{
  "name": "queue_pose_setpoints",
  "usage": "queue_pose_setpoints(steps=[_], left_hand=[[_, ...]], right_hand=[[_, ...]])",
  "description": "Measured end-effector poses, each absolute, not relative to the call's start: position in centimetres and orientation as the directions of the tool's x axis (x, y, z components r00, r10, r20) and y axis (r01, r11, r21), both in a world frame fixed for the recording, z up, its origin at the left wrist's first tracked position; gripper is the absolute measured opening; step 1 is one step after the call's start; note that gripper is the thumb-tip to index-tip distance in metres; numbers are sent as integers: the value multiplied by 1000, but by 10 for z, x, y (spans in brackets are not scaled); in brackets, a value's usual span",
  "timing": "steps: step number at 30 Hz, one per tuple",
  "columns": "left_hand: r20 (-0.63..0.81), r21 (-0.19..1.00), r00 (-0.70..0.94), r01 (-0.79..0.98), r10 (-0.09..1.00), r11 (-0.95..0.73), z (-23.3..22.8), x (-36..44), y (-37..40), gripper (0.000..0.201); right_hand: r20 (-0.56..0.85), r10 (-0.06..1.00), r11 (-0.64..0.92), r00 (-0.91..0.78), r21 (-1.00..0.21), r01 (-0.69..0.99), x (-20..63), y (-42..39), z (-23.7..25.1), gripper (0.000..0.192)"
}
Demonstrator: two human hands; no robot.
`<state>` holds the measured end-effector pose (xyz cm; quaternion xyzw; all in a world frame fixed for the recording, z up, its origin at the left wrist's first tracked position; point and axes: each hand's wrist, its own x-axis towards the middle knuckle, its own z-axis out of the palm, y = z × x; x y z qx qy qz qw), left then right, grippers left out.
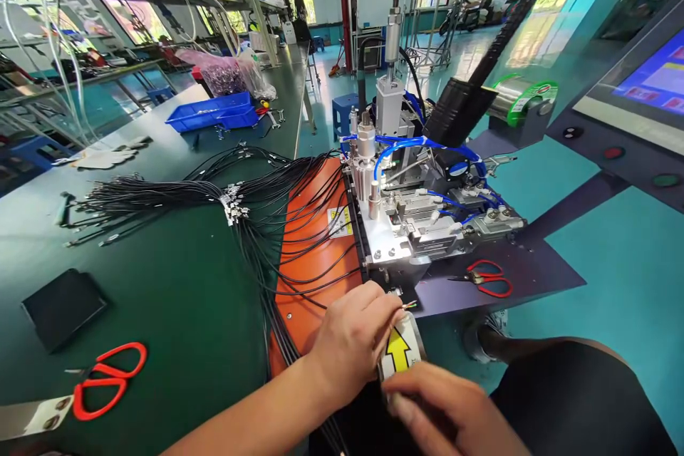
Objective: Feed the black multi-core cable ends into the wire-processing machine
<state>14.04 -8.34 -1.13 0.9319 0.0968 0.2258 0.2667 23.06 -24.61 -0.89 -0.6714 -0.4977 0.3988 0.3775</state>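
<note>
My left hand (355, 331) is closed beside the front corner of a metal soldering-type machine (395, 228). Thin coloured wire ends (410, 305) of a cable stick out past its fingertips. Just below sits a curved plate with a yellow arrow label (398, 353). My right hand (441, 406) is at the lower edge of this plate, thumb and fingers pinched together; what is between them, if anything, is hidden. A bundle of black cables (256, 263) with white connectors (234, 204) lies to the left, several strands running over an orange panel (315, 228) toward the machine.
Red-handled scissors (110, 379) lie at lower left near a black box-like object (65, 308). Another red-handled pair of scissors (489, 278) rests right of the machine. A blue tray (214, 112) stands farther back. A solder wire spool (524, 100) and a control screen (652, 78) are at right.
</note>
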Motion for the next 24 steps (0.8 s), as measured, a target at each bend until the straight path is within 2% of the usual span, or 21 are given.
queue_pose_setpoints(steps=[4,7,12,19,24], left_hand=[[410,621,851,3,328,-784,-13,141,-82,15],[421,654,843,-27,334,-756,-13,141,-82,13],[385,693,850,-9,360,-721,-12,140,-81,13],[376,695,862,-21,339,-719,-12,139,-80,14],[384,667,861,-9,334,-745,-15,139,-81,14]], right_hand=[[-224,804,-394,551,-895,211,261,-249,2,33],[-267,715,-447,646,-885,129,271,-246,2,43],[-267,730,-391,629,-918,65,268,-234,0,41],[-330,785,-306,524,-942,-134,269,-217,5,39],[-311,780,-302,543,-947,-108,267,-217,7,37]])
